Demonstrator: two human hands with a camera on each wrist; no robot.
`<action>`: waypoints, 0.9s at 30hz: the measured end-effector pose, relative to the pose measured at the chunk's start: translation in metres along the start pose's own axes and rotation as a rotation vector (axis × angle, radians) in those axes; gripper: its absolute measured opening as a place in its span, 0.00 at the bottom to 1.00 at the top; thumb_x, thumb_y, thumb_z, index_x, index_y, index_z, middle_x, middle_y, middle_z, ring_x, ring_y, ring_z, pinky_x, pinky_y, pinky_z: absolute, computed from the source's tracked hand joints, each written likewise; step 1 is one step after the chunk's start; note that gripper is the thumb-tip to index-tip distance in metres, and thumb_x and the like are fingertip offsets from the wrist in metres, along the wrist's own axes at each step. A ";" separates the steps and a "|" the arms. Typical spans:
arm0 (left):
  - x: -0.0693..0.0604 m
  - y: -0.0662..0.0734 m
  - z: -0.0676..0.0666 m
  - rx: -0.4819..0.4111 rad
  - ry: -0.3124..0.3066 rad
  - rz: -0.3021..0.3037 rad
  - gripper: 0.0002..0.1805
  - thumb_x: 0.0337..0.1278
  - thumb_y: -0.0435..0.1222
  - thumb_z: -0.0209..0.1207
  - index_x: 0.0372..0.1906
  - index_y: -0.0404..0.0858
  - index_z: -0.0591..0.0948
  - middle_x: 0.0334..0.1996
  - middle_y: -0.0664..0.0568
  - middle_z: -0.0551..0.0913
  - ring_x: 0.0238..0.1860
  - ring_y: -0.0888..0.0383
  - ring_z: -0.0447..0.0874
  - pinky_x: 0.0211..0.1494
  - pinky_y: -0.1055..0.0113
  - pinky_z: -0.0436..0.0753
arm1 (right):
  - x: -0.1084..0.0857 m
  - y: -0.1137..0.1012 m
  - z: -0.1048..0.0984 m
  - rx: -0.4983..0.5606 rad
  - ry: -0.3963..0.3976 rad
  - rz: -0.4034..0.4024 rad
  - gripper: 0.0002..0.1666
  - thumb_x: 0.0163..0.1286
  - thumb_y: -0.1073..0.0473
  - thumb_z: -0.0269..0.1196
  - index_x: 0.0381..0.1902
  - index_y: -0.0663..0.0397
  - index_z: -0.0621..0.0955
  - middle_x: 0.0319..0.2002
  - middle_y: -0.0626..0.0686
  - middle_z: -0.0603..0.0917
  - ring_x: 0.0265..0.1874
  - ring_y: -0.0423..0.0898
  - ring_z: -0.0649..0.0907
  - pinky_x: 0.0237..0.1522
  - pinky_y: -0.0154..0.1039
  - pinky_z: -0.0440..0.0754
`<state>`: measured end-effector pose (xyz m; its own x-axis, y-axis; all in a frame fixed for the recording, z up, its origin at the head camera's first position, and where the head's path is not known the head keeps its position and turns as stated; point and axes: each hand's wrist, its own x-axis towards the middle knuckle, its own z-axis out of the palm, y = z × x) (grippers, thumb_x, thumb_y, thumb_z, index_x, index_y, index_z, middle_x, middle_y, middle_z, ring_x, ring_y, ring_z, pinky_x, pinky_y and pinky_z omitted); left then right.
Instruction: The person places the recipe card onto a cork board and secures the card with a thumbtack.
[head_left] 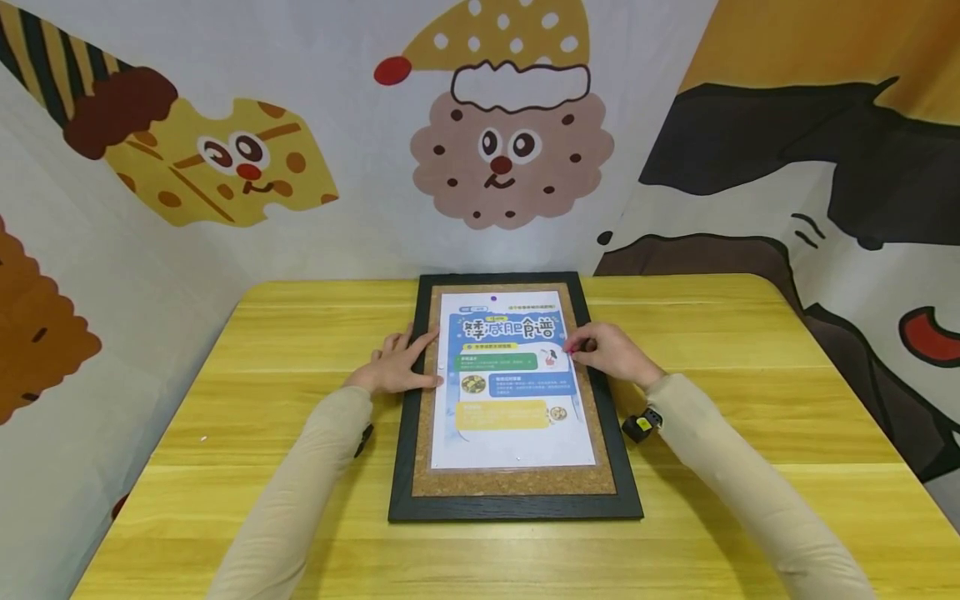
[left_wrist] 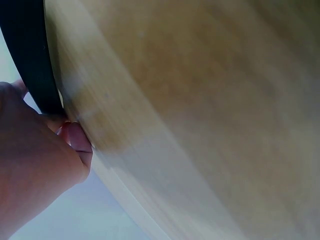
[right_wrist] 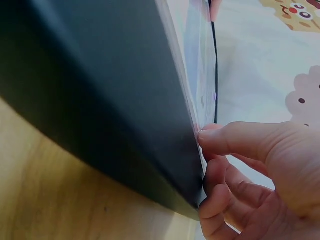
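Observation:
A printed poster [head_left: 487,450] with blue, green and yellow blocks lies on a cork board [head_left: 513,482] in a black frame [head_left: 517,507]. At the poster's right edge, my right hand [head_left: 613,354] pinches a small magenta push pin [head_left: 571,350] between thumb and forefinger; its tip is hidden. My left hand [head_left: 393,365] is spread over the frame's left side, with thumb and forefinger reaching the poster's left edge. A purple pin [head_left: 493,298] sits at the poster's top middle. In the right wrist view, the thumb [right_wrist: 240,137] presses close against the board's surface.
The frame lies on a yellow wood-grain table [head_left: 285,500], its far end near a cartoon-printed wall cloth [head_left: 360,233]. A tiny white bit [head_left: 202,438] lies on the table at the left. Dark devices are strapped to both wrists.

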<state>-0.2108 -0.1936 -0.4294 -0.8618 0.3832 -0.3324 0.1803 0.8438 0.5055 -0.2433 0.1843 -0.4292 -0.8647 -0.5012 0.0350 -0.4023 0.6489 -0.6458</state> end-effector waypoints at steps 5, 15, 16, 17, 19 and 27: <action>0.001 0.000 0.000 0.007 -0.001 0.003 0.52 0.57 0.56 0.59 0.78 0.49 0.42 0.75 0.35 0.30 0.72 0.34 0.34 0.64 0.31 0.45 | 0.001 -0.002 0.000 -0.014 -0.004 0.011 0.07 0.61 0.71 0.66 0.38 0.60 0.86 0.33 0.52 0.82 0.30 0.47 0.76 0.32 0.41 0.75; 0.002 -0.001 0.001 0.005 -0.004 0.005 0.53 0.57 0.57 0.59 0.78 0.49 0.42 0.75 0.35 0.30 0.72 0.34 0.34 0.63 0.31 0.45 | 0.001 0.003 0.000 0.056 0.001 0.013 0.07 0.65 0.70 0.62 0.39 0.60 0.86 0.41 0.56 0.84 0.32 0.48 0.77 0.35 0.42 0.76; 0.002 -0.001 0.001 0.004 -0.005 0.007 0.53 0.57 0.57 0.59 0.78 0.49 0.42 0.74 0.34 0.30 0.72 0.33 0.34 0.63 0.31 0.45 | 0.001 0.003 0.000 0.059 0.005 0.016 0.07 0.65 0.70 0.62 0.39 0.60 0.86 0.40 0.56 0.84 0.32 0.48 0.77 0.35 0.42 0.76; 0.002 -0.001 0.001 0.002 -0.004 0.009 0.53 0.57 0.57 0.59 0.78 0.49 0.42 0.74 0.34 0.30 0.72 0.33 0.34 0.63 0.31 0.45 | 0.001 0.003 0.000 0.061 0.009 0.019 0.07 0.65 0.70 0.62 0.39 0.59 0.86 0.40 0.56 0.84 0.32 0.48 0.77 0.35 0.42 0.77; 0.002 -0.001 0.001 0.000 -0.004 0.009 0.53 0.57 0.57 0.59 0.78 0.49 0.42 0.74 0.34 0.30 0.72 0.33 0.34 0.63 0.31 0.45 | 0.001 0.003 0.001 0.067 0.018 0.025 0.07 0.65 0.70 0.63 0.39 0.59 0.85 0.38 0.55 0.84 0.32 0.48 0.78 0.36 0.43 0.77; 0.002 -0.001 0.001 0.009 -0.006 -0.002 0.53 0.57 0.57 0.59 0.78 0.49 0.42 0.75 0.35 0.30 0.72 0.34 0.34 0.64 0.32 0.45 | 0.001 0.003 0.003 0.075 0.029 0.031 0.04 0.64 0.69 0.65 0.37 0.59 0.84 0.34 0.53 0.82 0.31 0.49 0.77 0.36 0.43 0.77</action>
<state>-0.2119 -0.1935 -0.4309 -0.8591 0.3840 -0.3384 0.1831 0.8480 0.4973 -0.2447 0.1838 -0.4335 -0.8851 -0.4640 0.0353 -0.3522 0.6184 -0.7025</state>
